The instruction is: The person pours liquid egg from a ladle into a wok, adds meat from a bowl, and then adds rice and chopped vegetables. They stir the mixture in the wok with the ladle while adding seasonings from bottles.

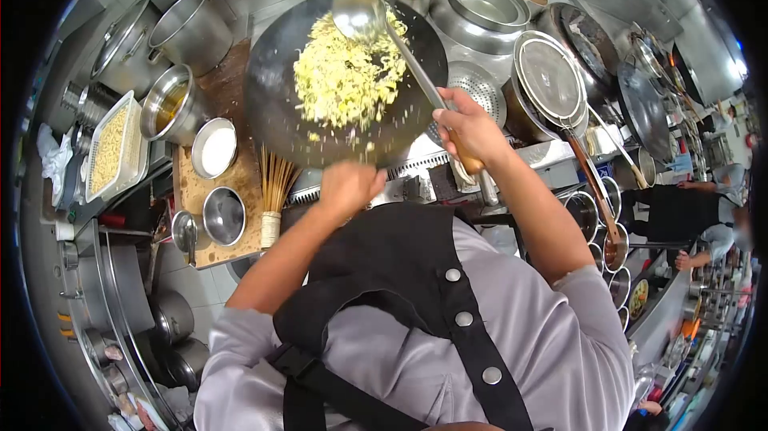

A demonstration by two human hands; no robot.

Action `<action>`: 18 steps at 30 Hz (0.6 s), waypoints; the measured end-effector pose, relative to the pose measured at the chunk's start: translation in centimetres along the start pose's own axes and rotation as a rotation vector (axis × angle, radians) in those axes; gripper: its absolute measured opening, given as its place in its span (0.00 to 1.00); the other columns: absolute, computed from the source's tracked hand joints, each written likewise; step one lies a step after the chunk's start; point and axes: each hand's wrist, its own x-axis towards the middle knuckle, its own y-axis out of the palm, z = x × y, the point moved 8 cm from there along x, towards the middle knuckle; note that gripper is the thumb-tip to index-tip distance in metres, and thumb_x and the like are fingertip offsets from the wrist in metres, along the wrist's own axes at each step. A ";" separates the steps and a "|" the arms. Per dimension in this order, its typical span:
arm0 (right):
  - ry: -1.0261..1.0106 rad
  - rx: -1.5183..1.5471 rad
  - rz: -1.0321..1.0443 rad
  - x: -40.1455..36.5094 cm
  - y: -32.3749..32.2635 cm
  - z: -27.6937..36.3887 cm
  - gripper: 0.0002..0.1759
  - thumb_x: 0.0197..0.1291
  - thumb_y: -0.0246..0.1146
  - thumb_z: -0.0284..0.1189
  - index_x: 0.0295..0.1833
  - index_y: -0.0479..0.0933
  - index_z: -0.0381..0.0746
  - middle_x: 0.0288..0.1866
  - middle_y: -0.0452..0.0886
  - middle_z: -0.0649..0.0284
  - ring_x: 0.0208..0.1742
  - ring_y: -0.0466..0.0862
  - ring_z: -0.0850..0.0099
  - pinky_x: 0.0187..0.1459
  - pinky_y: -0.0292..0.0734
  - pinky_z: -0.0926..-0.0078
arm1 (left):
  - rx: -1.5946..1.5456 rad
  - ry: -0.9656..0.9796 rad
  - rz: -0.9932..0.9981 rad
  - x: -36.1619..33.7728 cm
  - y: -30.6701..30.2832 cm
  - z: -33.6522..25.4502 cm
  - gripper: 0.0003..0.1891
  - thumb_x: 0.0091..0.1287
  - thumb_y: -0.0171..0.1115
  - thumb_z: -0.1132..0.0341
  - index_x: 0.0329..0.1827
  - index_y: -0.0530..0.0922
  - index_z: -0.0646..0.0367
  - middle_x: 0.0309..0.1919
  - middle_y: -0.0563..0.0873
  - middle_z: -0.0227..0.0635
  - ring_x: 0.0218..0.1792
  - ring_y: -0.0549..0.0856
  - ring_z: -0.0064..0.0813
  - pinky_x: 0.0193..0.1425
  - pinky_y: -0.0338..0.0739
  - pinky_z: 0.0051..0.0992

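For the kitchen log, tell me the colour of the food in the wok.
Pale yellow food in the dark wok, seen in the head view.

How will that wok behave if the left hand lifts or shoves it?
Probably heavy and unbalanced: the wok is wide dark metal, gripped by the left hand at its near rim only. Its rounded bowl looks apt to rock. The loose yellow food would likely slide, though the ladle in the right hand could steady it.

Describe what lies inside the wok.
Yellow shredded food lies across the wok middle, the ladle bowl at its far edge. The wok floor under the food is covered.
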 end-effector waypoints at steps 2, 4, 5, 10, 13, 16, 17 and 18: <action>-0.067 -0.008 0.033 -4.4 0.7 2.2 0.25 0.72 0.55 0.26 0.72 0.62 0.40 0.25 0.72 0.67 0.15 0.69 0.80 0.16 0.63 0.82 | 0.033 0.034 -0.032 -0.2 -2.9 -1.2 0.22 0.67 0.60 0.48 0.19 0.80 0.54 0.20 0.83 0.40 0.25 0.84 0.44 0.29 0.78 0.44; -0.035 0.036 0.079 -7.4 0.0 1.7 0.24 0.73 0.53 0.25 0.73 0.62 0.42 0.24 0.71 0.66 0.13 0.68 0.79 0.15 0.63 0.83 | 0.036 0.052 -0.126 1.5 -5.7 -0.6 0.24 0.67 0.59 0.46 0.18 0.79 0.53 0.19 0.82 0.39 0.23 0.84 0.43 0.28 0.77 0.44; 0.019 0.125 0.096 -7.9 0.0 0.7 0.24 0.72 0.53 0.24 0.72 0.63 0.42 0.24 0.72 0.65 0.13 0.68 0.78 0.15 0.63 0.82 | 0.049 -0.044 -0.007 4.2 -6.7 0.4 0.24 0.66 0.60 0.46 0.18 0.78 0.54 0.19 0.82 0.40 0.24 0.84 0.44 0.28 0.77 0.44; 0.215 0.233 0.072 -0.1 0.8 -3.2 0.24 0.71 0.54 0.23 0.71 0.64 0.45 0.25 0.73 0.64 0.15 0.69 0.76 0.16 0.65 0.79 | 0.000 -0.081 -0.136 6.6 -2.1 3.0 0.22 0.67 0.59 0.48 0.22 0.81 0.55 0.22 0.84 0.44 0.27 0.85 0.49 0.31 0.78 0.46; -0.106 0.603 0.399 -0.5 2.5 2.8 0.28 0.71 0.60 0.33 0.73 0.63 0.45 0.39 0.76 0.61 0.34 0.75 0.74 0.25 0.70 0.79 | 0.035 0.061 -0.076 -0.3 0.1 -0.3 0.21 0.65 0.63 0.49 0.19 0.80 0.53 0.20 0.84 0.40 0.24 0.85 0.43 0.29 0.79 0.45; -0.503 0.316 0.496 -9.0 3.0 7.7 0.32 0.64 0.68 0.42 0.70 0.69 0.43 0.48 0.74 0.58 0.52 0.77 0.67 0.41 0.78 0.78 | 0.026 0.074 -0.073 -0.3 -4.4 -1.6 0.20 0.62 0.65 0.47 0.18 0.80 0.51 0.18 0.82 0.39 0.22 0.84 0.44 0.27 0.77 0.45; -0.718 -0.187 0.347 -9.5 3.1 9.1 0.36 0.51 0.77 0.38 0.64 0.73 0.42 0.49 0.76 0.57 0.54 0.78 0.63 0.47 0.77 0.72 | 0.058 0.023 -0.062 1.6 -5.8 -0.8 0.20 0.62 0.65 0.48 0.19 0.80 0.52 0.18 0.83 0.39 0.22 0.84 0.44 0.27 0.78 0.45; -0.902 -0.688 0.173 -10.3 3.7 9.6 0.39 0.38 0.85 0.34 0.59 0.77 0.41 0.50 0.77 0.55 0.56 0.79 0.60 0.52 0.77 0.67 | 0.086 -0.025 -0.040 4.4 -6.5 0.6 0.20 0.63 0.65 0.48 0.19 0.81 0.52 0.18 0.83 0.39 0.23 0.84 0.45 0.28 0.78 0.45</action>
